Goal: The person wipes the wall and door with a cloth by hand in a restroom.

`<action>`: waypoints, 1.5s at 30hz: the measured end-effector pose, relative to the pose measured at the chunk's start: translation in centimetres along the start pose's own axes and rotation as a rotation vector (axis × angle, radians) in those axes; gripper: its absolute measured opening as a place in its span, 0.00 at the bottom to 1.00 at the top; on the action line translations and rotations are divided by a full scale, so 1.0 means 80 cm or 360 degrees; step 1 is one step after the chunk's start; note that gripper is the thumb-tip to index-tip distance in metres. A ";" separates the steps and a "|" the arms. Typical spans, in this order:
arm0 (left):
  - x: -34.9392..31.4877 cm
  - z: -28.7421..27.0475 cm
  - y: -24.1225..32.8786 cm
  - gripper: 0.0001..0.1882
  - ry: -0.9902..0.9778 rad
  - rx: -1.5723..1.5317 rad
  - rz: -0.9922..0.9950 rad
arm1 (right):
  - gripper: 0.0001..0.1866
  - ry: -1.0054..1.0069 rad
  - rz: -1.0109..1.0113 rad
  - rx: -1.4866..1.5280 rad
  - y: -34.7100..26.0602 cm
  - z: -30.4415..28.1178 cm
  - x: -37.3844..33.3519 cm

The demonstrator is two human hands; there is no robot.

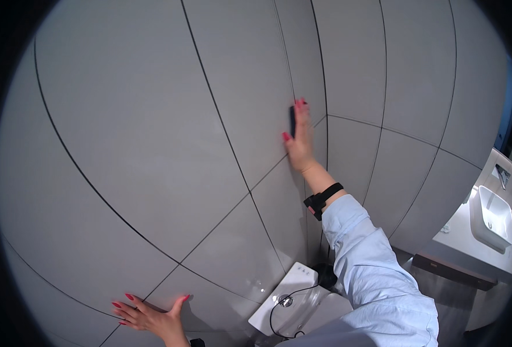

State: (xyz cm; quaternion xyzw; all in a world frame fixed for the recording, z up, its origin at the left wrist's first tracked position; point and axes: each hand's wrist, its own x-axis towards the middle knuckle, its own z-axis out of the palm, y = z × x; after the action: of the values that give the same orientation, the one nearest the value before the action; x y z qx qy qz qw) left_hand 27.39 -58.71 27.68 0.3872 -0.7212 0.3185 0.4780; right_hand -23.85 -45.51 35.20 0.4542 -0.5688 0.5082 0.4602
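My right hand (301,141) is raised high against the grey tiled wall (134,133), close to the corner. Its fingers are closed round a small, dark, flat block (292,120) pressed to the tiles; most of the block is hidden behind the hand, so its exact kind does not show. A black band (325,198) circles the right wrist, below a light blue sleeve. Lower on the left, my left hand (154,322) rests on the same wall with its fingers spread and nothing in it.
Below the hands stands a white toilet cistern (267,314) with a round flush button (286,301) and a thin black cable (271,321) across it. Beside it is a dark round object (327,276). A white washbasin (487,217) sits on a counter (458,240) at the right.
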 end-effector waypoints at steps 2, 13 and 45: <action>0.003 -0.004 0.002 0.76 -0.0008 -0.0029 -0.0036 | 0.38 0.0051 0.0274 -0.0038 0.021 -0.006 0.012; 0.001 -0.002 -0.001 0.74 0.0000 0.0004 -0.0015 | 0.42 0.0033 -0.0061 -0.0028 -0.213 0.044 0.090; 0.008 -0.008 0.003 0.75 -0.0011 -0.0020 0.0000 | 0.48 -0.0024 -0.0523 -0.0035 -0.289 0.039 0.206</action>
State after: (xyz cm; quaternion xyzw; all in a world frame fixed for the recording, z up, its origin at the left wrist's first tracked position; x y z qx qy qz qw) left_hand 27.27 -58.21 28.46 0.3852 -0.7248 0.3127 0.4780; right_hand -3.94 -51.05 54.93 0.5399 -0.4958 0.4164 0.5379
